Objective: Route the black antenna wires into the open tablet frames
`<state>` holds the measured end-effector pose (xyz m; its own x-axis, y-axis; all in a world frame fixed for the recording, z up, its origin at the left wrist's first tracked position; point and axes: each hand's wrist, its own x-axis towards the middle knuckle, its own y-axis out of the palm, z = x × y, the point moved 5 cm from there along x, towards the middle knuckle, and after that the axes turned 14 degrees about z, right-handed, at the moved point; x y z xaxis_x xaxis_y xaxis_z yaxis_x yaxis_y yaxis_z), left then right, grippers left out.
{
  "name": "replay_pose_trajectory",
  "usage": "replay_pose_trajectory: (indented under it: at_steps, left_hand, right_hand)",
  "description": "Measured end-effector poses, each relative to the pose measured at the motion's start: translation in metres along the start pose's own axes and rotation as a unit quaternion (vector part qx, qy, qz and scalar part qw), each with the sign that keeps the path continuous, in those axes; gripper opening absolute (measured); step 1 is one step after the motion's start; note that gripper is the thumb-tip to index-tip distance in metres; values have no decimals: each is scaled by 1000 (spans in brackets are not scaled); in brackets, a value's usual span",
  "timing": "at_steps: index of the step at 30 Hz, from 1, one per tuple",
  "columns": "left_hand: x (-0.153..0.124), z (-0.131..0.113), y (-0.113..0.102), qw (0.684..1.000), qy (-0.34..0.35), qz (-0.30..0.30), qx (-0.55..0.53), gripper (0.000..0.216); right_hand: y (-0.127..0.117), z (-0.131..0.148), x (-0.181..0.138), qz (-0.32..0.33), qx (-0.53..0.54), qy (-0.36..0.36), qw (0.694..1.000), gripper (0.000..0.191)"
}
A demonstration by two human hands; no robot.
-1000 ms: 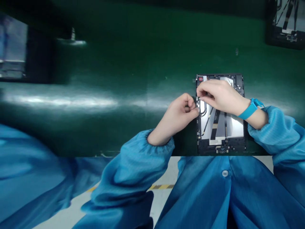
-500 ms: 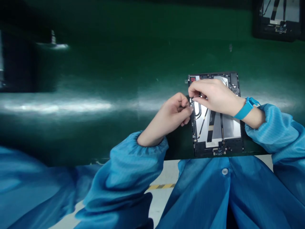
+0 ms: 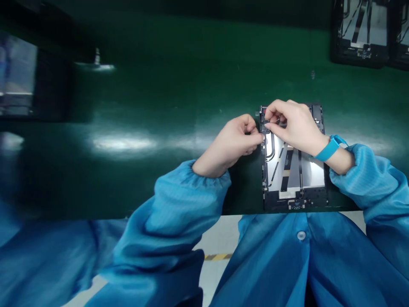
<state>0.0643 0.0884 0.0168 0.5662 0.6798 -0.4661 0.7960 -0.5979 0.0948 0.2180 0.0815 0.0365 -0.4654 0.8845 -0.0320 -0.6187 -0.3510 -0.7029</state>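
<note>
At the device (image 3: pixel 294 172), left hand (image 3: pixel 235 140) and right hand (image 3: pixel 296 125) curl nearly closed — anything held too hidden to tell.

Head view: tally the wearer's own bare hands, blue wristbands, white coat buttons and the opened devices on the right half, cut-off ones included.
Bare hands: 2 (left hand, right hand)
Blue wristband: 1
White button: 1
Opened devices: 3 (near device, upper-right device, edge device)
Total: 7

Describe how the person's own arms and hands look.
The left sleeve and right sleeve are loose blue cloth, gathered at the cuffs. The left hand and right hand are ungloved. A brighter blue strap with a clasp circles the right wrist.
</note>
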Motion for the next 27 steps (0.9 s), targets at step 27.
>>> replay_pose_trajectory:
  at_steps: [27]
  left_hand:
    - [4,5,-2,987,18,-72,142,17]
  right_hand:
    - [-40,-47,-105,-193,45,168,966,40]
